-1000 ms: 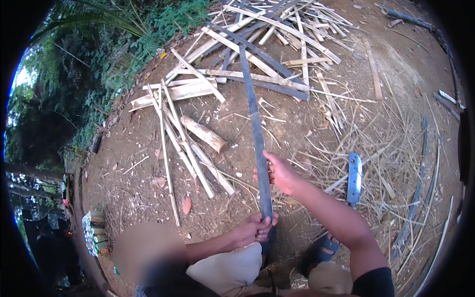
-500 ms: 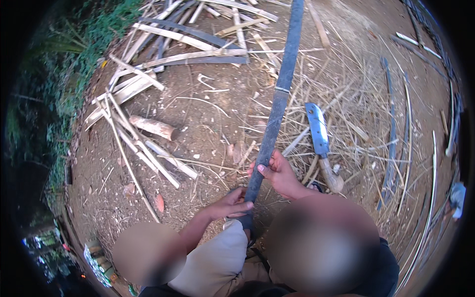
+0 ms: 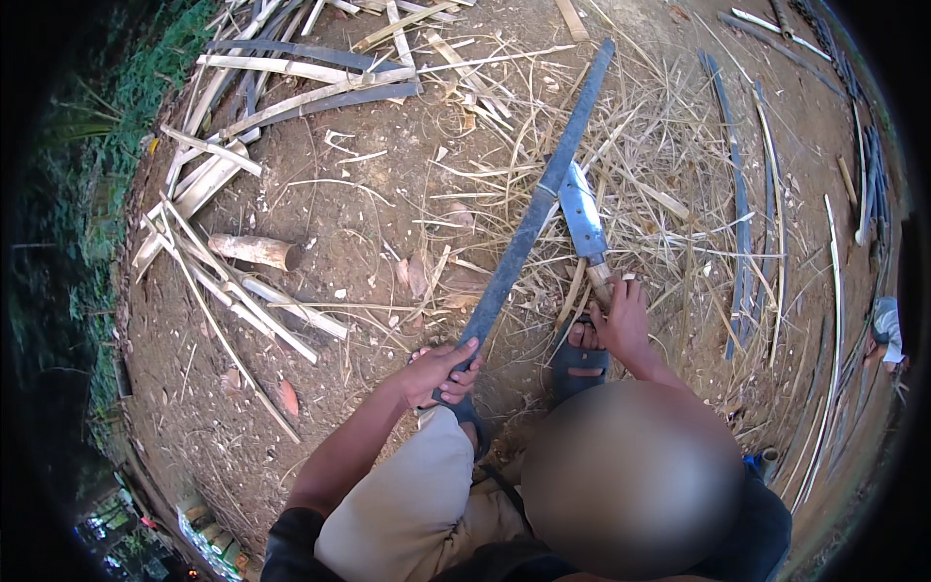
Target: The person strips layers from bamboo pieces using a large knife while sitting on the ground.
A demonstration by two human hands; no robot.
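My left hand (image 3: pixel 438 373) is closed round the near end of a long, dark, flat bamboo strip (image 3: pixel 516 242). The strip slants up and away to the right, and its middle passes by the blade tip of a machete (image 3: pixel 584 218). This machete has a broad, shiny, blunt-ended blade and a wooden handle, and it lies over thin shavings. On the handle my right hand (image 3: pixel 626 318) has its fingers curled, just beyond my sandalled foot (image 3: pixel 582 364).
Split bamboo pieces (image 3: pixel 320 82) are heaped at the far left, near green plants. A short log (image 3: pixel 254 251) lies on the bare soil. Shavings (image 3: pixel 640 194) spread beyond the machete. More dark strips (image 3: pixel 737 194) lie at the right, and part of another person (image 3: pixel 886 330) shows at the right edge.
My right hand has left the bamboo strip and moved right onto the machete's handle. My left hand now holds the strip alone, and its far end has swung down into view.
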